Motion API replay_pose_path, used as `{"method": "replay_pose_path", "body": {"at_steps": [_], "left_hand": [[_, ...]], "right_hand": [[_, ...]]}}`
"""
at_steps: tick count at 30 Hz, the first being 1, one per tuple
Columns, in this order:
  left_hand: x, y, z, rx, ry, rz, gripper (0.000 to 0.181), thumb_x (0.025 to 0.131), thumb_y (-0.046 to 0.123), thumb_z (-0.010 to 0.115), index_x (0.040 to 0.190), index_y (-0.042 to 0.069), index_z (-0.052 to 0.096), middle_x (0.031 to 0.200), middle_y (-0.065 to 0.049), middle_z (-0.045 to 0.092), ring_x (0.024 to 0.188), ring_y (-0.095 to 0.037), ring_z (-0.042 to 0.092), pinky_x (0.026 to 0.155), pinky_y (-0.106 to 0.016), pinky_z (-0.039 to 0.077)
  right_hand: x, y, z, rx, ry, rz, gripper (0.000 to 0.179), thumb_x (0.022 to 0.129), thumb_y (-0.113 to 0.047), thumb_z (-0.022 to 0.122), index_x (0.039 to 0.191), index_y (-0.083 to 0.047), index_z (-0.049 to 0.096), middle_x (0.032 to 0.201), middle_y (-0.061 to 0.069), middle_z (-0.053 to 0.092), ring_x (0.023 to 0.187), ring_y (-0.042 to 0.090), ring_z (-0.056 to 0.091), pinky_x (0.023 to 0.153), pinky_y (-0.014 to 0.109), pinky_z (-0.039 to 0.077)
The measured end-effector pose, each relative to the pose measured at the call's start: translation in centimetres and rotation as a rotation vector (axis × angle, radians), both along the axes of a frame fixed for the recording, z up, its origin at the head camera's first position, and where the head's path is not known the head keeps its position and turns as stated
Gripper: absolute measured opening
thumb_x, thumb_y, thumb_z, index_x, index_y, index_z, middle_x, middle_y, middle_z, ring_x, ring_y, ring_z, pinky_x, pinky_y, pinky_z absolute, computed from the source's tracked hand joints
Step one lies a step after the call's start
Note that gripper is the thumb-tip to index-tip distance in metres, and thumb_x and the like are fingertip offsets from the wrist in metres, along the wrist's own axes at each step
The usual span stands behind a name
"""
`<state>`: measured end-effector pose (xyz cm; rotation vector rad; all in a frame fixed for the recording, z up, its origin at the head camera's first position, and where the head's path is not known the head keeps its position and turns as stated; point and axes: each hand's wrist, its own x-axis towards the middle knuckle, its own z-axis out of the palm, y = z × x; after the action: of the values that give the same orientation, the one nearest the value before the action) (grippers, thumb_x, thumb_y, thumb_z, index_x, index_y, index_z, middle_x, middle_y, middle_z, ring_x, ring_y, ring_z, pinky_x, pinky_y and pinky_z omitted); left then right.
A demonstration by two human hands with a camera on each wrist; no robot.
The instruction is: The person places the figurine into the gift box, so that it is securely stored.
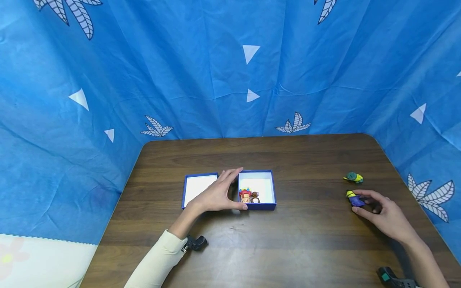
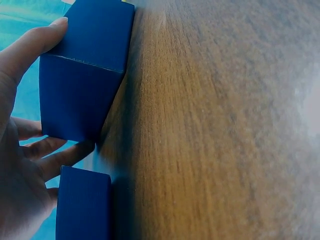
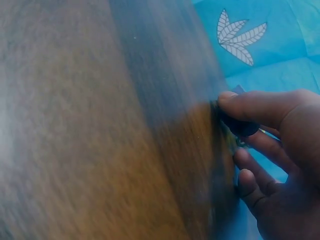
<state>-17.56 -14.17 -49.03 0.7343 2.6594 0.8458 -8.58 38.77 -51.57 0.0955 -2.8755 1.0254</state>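
My left hand [image 1: 218, 195] grips a blue box [image 1: 264, 207] with a white inside by its left end, thumb on the front wall and fingers toward the back. The left wrist view shows the thumb pressed on the box's blue wall [image 2: 82, 95]. Inside, at the front left corner, sit a red-topped toy figure [image 1: 245, 196] and a small brown one [image 1: 255, 197]. Over at the right, my right hand [image 1: 389, 218] pinches a purple and yellow toy figure [image 1: 356, 200] between thumb and fingers, close over the table. In the right wrist view the figure [image 3: 242, 125] is mostly hidden by the fingers.
A shallow blue tray or lid [image 1: 198, 188], white inside, lies left of the box, partly behind my left hand. Beyond the right hand lies a green and yellow toy [image 1: 354, 177]. Blue patterned cloth [image 1: 230, 80] hangs around the wooden table [image 1: 306, 240].
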Motion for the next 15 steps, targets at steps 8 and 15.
{"method": "replay_pose_path", "body": {"at_steps": [8, 15], "left_hand": [[0.1, 0.0, 0.0, 0.002, 0.002, -0.002, 0.125, 0.077, 0.075, 0.085, 0.174, 0.035, 0.016, 0.175, -0.001, 0.032, 0.165, -0.034, 0.030, 0.122, -0.068, 0.042], [0.1, 0.0, 0.0, 0.001, 0.000, 0.003, 0.125, 0.077, 0.074, 0.085, 0.173, 0.036, 0.016, 0.175, -0.001, 0.032, 0.165, -0.034, 0.029, 0.123, -0.069, 0.041]], "right_hand": [[-0.1, -0.1, 0.6, -0.045, 0.104, -0.043, 0.046, 0.092, -0.017, 0.087, 0.135, -0.011, 0.071, 0.112, -0.047, 0.053, 0.092, -0.021, 0.054, 0.067, 0.011, 0.047], [-0.3, -0.3, 1.3, -0.050, 0.130, -0.070, 0.049, 0.092, -0.016, 0.088, 0.136, -0.009, 0.070, 0.112, -0.045, 0.051, 0.092, -0.021, 0.052, 0.068, 0.007, 0.046]]}}
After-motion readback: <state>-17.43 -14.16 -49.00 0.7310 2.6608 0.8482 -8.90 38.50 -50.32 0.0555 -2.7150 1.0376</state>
